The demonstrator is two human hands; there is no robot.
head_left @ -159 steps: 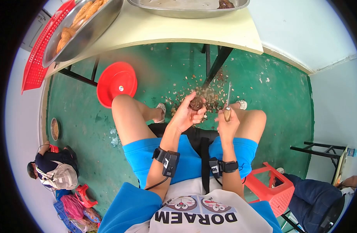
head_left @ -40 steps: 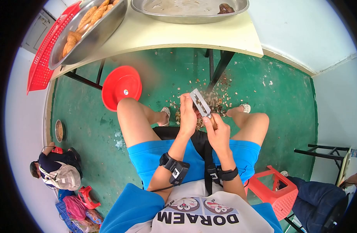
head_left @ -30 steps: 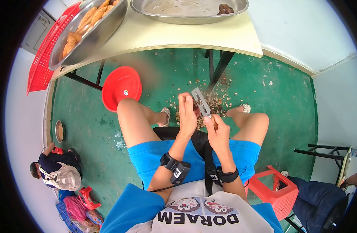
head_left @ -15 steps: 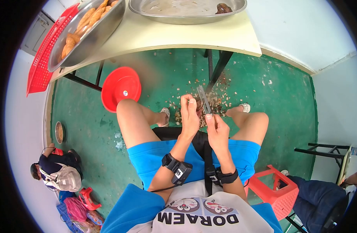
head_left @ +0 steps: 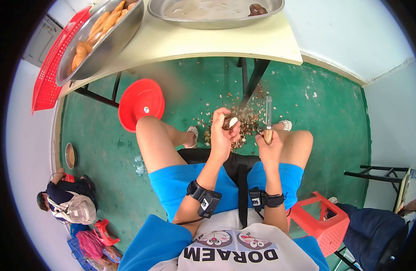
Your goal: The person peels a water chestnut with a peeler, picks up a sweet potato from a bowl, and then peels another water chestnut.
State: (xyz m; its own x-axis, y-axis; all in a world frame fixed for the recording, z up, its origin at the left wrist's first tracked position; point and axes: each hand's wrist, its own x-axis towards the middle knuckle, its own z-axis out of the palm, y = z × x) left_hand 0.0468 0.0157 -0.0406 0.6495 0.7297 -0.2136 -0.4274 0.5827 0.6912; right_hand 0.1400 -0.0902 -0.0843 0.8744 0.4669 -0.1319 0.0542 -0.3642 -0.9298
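Note:
My left hand (head_left: 223,135) is wrapped round a dark brown root piece (head_left: 229,122) that shows a white cut patch. In my right hand (head_left: 270,147) is a peeler (head_left: 268,117), gripped by its wooden handle, with its metal blade pointing up and away from me. The two hands are apart, above my lap. Below and beyond them, peelings (head_left: 251,122) lie scattered on the green floor between my feet.
A table (head_left: 185,49) ahead bears a metal tray (head_left: 217,21) with a dark piece in it and a bowl (head_left: 99,56) of orange-brown roots. A red basin (head_left: 131,106) stands on the floor. People sit at the lower left and lower right, near a red stool (head_left: 330,230).
My right hand has moved right with the peeler, away from my left hand, and the blade now points straight up. My left hand has turned, so the root piece's white patch shows.

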